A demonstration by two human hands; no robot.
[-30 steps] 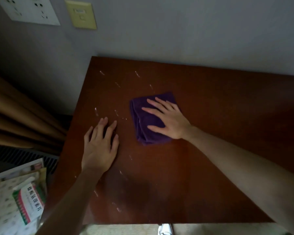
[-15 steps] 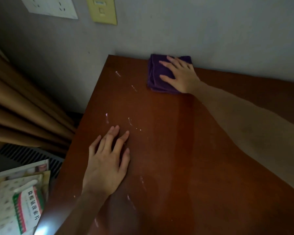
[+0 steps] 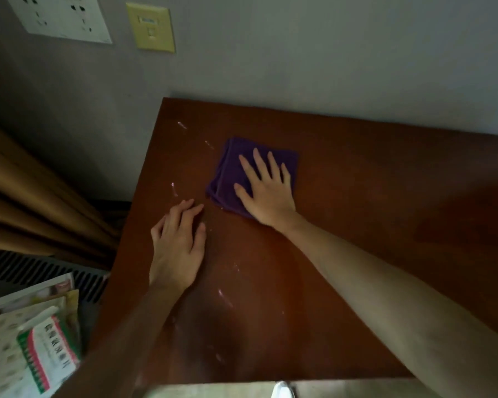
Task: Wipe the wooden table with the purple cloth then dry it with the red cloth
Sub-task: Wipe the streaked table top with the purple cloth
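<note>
Wiping is under way: the right hand [image 3: 266, 193] presses flat, fingers spread, on the purple cloth [image 3: 227, 173]. The left hand [image 3: 177, 245] rests open on the counter [image 3: 385, 225]. Next, sweep toward the pale smears [image 3: 173, 189].

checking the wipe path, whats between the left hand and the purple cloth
In the head view, only a narrow strip of bare wooden table separates the left hand from the purple cloth; the white streaks lie left of that gap.

Dim grey wall [image 3: 299, 53], yellow switch plate [image 3: 151, 27], tan curtain [image 3: 26, 202].
</note>
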